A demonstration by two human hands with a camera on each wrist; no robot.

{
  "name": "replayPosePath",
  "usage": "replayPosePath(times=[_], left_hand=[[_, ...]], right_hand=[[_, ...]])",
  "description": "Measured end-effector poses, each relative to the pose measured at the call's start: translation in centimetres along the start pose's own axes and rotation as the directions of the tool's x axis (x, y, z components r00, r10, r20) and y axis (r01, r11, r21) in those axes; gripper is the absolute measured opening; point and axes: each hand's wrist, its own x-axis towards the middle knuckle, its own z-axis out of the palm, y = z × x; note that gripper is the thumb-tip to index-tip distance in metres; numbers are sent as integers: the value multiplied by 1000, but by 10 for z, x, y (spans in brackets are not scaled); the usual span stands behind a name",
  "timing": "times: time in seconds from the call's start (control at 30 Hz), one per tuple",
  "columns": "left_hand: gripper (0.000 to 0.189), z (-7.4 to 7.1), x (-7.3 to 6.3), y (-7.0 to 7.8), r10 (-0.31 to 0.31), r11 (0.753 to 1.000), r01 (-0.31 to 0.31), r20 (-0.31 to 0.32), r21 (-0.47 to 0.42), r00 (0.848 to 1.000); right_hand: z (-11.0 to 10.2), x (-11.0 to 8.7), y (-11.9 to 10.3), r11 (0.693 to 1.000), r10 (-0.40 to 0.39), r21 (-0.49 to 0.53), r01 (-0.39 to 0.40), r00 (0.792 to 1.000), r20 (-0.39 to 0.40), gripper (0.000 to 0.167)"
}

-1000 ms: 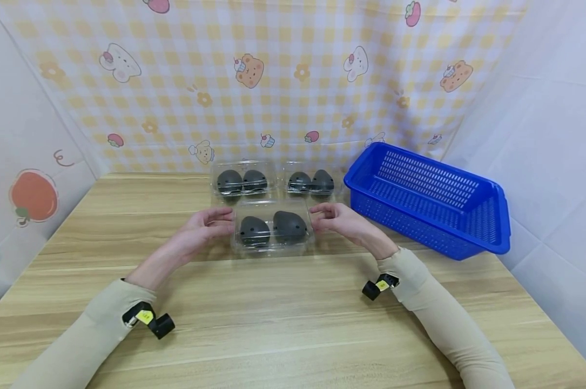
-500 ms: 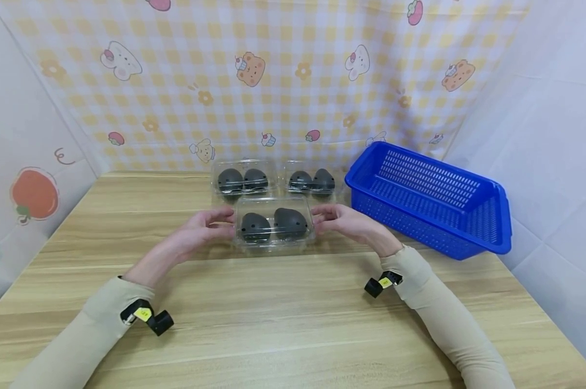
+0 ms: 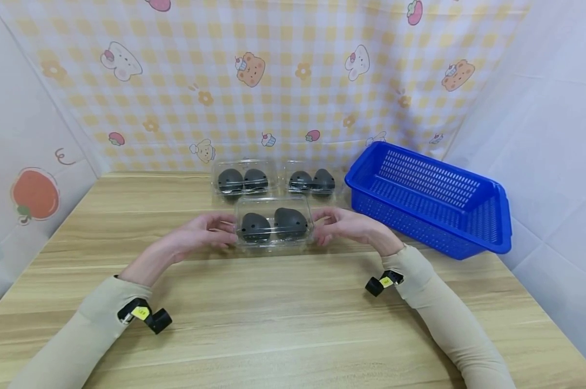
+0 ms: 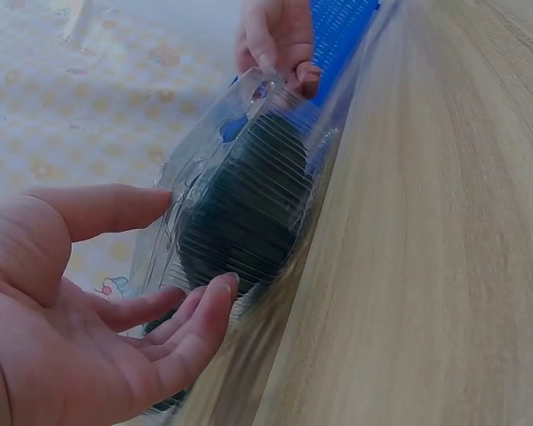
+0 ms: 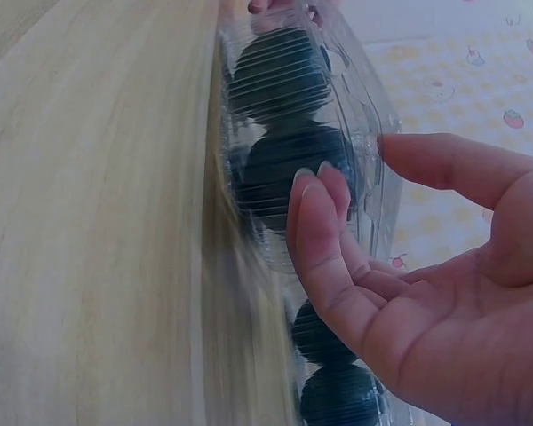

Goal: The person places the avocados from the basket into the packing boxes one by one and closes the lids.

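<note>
A clear plastic clamshell box [image 3: 273, 204] sits mid-table, holding two dark, rounded, avocado-like pieces [image 3: 290, 222] with small black dots. My left hand [image 3: 200, 232] is at its left end, fingers spread and gently bent. In the left wrist view the thumb reaches the box's rim and the other fingertips [image 4: 226, 282] overlap its ribbed end. At the opposite end my right hand [image 3: 343, 224] stands likewise, thumb at the rim and bent fingers [image 5: 315, 213] alongside the wall. Neither hand visibly wraps round the box.
Two similar boxes with dark pieces, a left one [image 3: 244, 178] and a right one [image 3: 312, 179], stand behind in a row. A blue perforated basket [image 3: 390, 202] is at the right. A checked cloth [image 3: 283, 97] hangs behind the wooden table [image 3: 273, 313].
The box shifted slightly away from me over the first half second, then stayed put. Since then both hands' fingers have spread a little at its ends.
</note>
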Motion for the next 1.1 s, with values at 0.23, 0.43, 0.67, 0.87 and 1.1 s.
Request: replayPosePath(times=[0.23,0.43,0.67,0.87,1.1], left_hand=[[66,2,-2,1,-47,999,47,1,-20,999],[58,6,-3,1,-84,996,84,12,-26,996],[35,5,-3,2,-101,994,104,89,-25,991],[31,4,-1,1,-117,991,125,137,-50,984],[30,4,-1,2,-114,990,126,152,-68,982]], right_hand=[[4,2,0,998,37,44,-36,999,-8,29],[5,4,3,999,48,21,-48,999,-1,17],[8,6,5,992,89,89,-91,996,17,17],[7,9,8,978,105,177,-108,994,30,16],[7,9,10,966,89,239,-102,994,64,17]])
